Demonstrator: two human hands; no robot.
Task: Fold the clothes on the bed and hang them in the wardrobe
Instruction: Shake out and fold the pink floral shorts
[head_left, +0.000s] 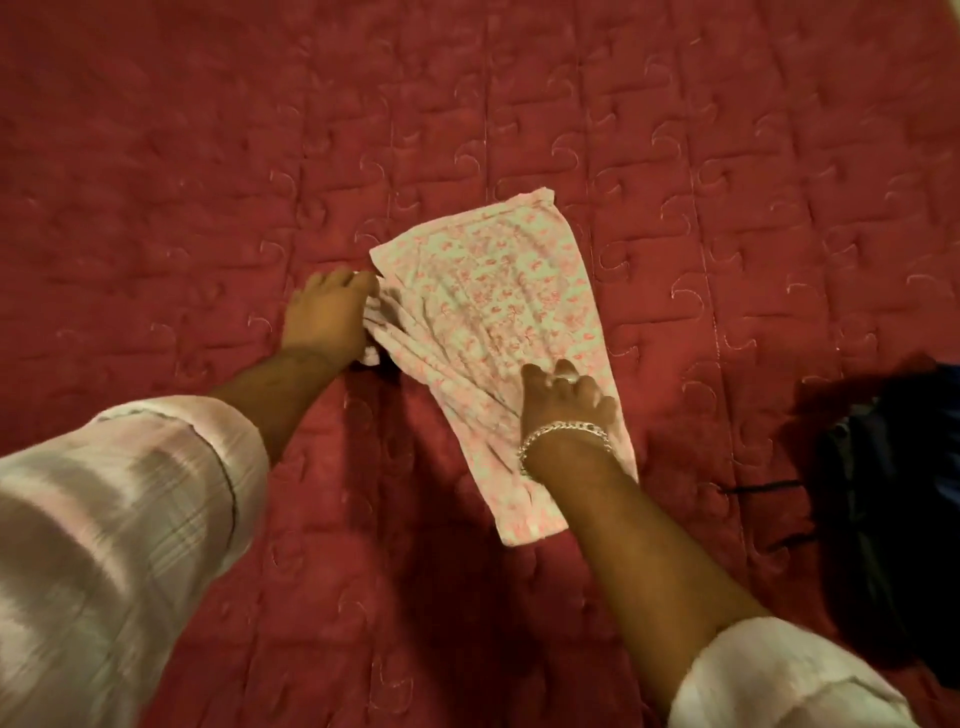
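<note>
Pink-printed garment flat on bedspread

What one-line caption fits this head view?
Left hand grips the edge of a pink patterned garment on a red quilt while the right hand presses it flat.

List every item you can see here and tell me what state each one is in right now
Pink patterned garment: partly folded, lying flat on the bedspread, left edge bunched.
Left hand: grips the bunched left edge.
Right hand: rests on the garment's near part, pressing down.
Bracelet: on the right wrist.
Red quilted bedspread: spread flat.
Dark bundle: heaped at the right edge, unfolded.
</note>
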